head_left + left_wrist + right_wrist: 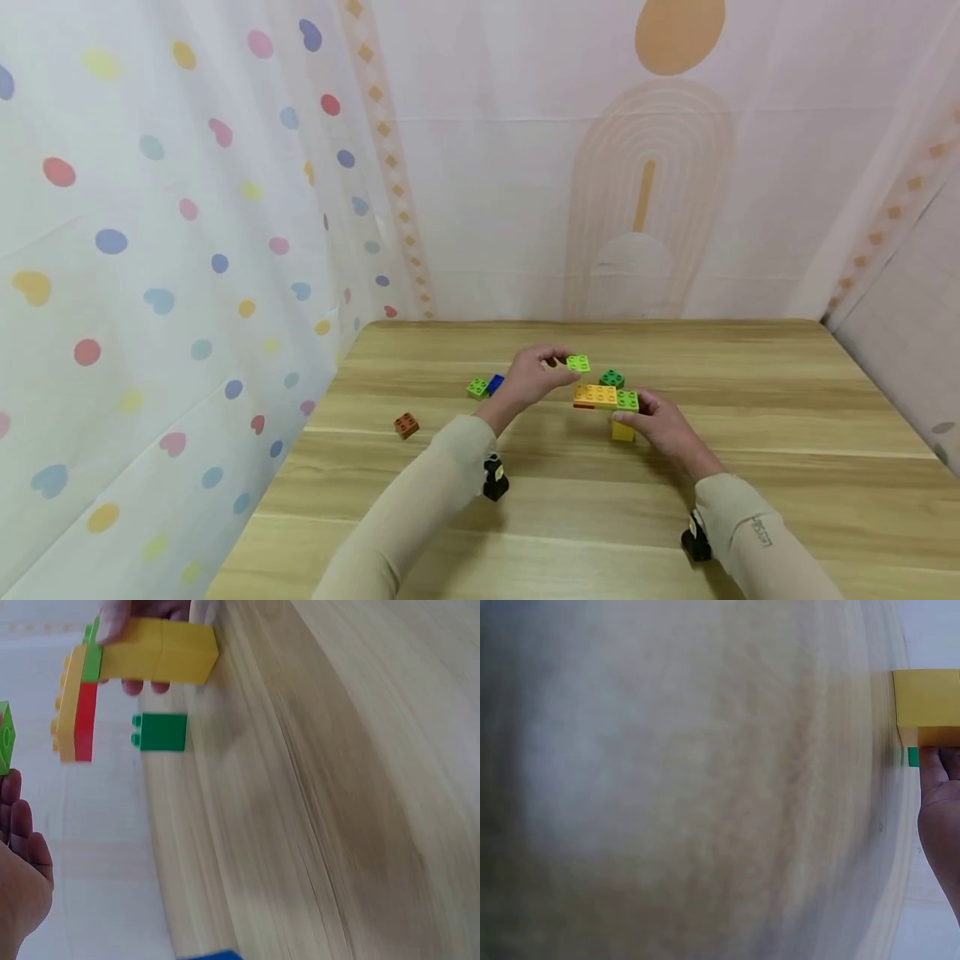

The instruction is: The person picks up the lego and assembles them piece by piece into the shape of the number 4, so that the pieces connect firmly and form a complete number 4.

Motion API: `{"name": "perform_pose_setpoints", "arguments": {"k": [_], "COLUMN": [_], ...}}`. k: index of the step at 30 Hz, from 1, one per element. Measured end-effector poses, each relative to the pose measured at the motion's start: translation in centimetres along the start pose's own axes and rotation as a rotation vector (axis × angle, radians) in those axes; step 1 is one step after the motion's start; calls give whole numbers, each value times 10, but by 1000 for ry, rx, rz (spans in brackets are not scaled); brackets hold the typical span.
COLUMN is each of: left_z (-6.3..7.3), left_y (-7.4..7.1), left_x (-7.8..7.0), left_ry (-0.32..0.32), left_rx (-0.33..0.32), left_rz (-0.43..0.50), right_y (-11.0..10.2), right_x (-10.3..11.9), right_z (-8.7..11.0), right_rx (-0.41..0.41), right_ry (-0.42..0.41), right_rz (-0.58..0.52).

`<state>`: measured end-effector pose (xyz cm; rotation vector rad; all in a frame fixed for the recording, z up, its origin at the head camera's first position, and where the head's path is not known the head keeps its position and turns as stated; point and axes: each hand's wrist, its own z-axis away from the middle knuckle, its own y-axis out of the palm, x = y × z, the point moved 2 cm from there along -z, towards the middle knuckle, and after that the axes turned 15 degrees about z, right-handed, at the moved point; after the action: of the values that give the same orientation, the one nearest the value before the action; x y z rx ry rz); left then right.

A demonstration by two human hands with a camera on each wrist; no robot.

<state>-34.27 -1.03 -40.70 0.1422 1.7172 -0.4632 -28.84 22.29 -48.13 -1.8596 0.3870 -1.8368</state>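
My left hand [528, 382] pinches a lime green toy brick [578, 363] above the table, studs up. To its right, my right hand [663, 423] grips a brick assembly by its upright part, apart from the lime brick. That assembly has stacked yellow bricks [157, 651], a green brick [92, 652] over them, and an orange-yellow brick [596, 393] with a red brick [85, 720] beneath it jutting out to the left. In the right wrist view only the yellow lower end and part of the hand show.
A dark green brick [612, 378] stands on the wooden table [570, 517] behind the assembly. Left of my left hand lie another lime green brick [477, 387], a blue brick [496, 384] and a reddish-brown brick [407, 425]. Curtains hang behind and at the sides.
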Motion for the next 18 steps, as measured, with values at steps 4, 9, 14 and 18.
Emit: {"name": "perform_pose_setpoints", "arguments": {"k": [4, 9, 14, 18], "left_z": [-5, -8, -10, -8], "left_y": [18, 35, 46, 51], "left_x": [-2, 1, 5, 6], "left_ry": [14, 35, 37, 26], "left_rx": [35, 77, 99, 125], "left_rz": [-15, -41, -57, -27], "right_y": [1, 2, 3, 3], "right_x": [2, 2, 2, 2], "right_z": [1, 0, 0, 0], "right_rx": [1, 0, -3, 4], "right_ry": [-9, -24, -30, -47], "right_rz": [-10, -20, -14, -26]}}
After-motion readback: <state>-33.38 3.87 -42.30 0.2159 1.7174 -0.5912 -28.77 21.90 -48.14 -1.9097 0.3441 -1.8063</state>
